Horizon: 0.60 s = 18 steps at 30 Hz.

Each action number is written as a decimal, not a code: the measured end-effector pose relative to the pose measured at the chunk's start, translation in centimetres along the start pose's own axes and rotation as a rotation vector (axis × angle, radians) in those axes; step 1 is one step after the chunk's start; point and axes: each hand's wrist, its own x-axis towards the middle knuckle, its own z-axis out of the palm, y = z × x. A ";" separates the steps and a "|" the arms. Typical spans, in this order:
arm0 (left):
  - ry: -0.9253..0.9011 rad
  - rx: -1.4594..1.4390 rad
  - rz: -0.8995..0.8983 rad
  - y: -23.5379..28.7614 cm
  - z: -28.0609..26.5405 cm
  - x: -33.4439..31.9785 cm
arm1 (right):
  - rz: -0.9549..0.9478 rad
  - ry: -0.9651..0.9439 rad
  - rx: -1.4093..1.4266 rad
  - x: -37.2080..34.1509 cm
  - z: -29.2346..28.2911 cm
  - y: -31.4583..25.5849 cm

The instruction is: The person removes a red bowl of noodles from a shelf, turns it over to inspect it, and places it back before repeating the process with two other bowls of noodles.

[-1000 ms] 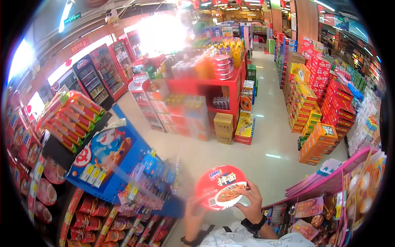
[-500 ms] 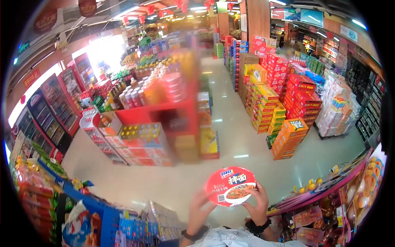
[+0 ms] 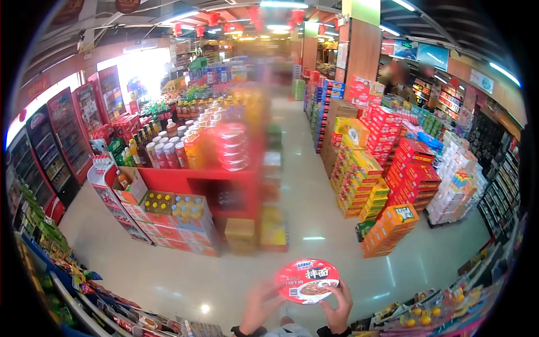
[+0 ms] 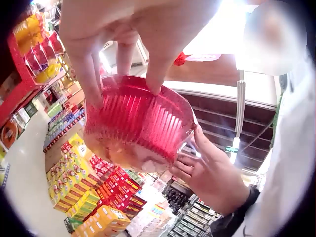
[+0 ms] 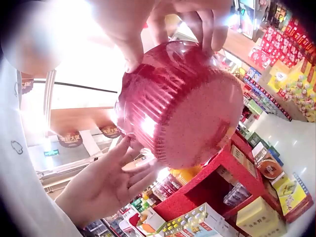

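Note:
A red instant noodle bowl (image 3: 306,275), its lid printed with a picture of noodles, is held in front of the body at the bottom of the head view. My left hand (image 3: 261,308) grips its left side, blurred here. On the other side my right hand (image 3: 338,308) pinches the rim, with the thumb below and fingers over the lid's edge. From the left wrist view, the ribbed red wall of the bowl (image 4: 140,118) shows between both hands. The right wrist view looks up at the bowl's base (image 5: 202,118).
Ahead stands a red display counter (image 3: 230,185) loaded with bottles. Stacked cartons (image 3: 353,180) line the aisle (image 3: 303,208) on the right. Drinks fridges (image 3: 53,151) stand at far left. Shelves of packets (image 3: 432,314) border the near right, and more shelving (image 3: 101,292) the near left.
The head view has swung rightward and the blue display at the left has moved out toward the edge. Both hands still hold the noodle bowl, now lower in view, its lid tilted flatter.

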 end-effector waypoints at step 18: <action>0.297 0.194 0.059 -0.7 -4.3 27.1 | -0.162 -0.218 0.223 31.1 14.2 10.6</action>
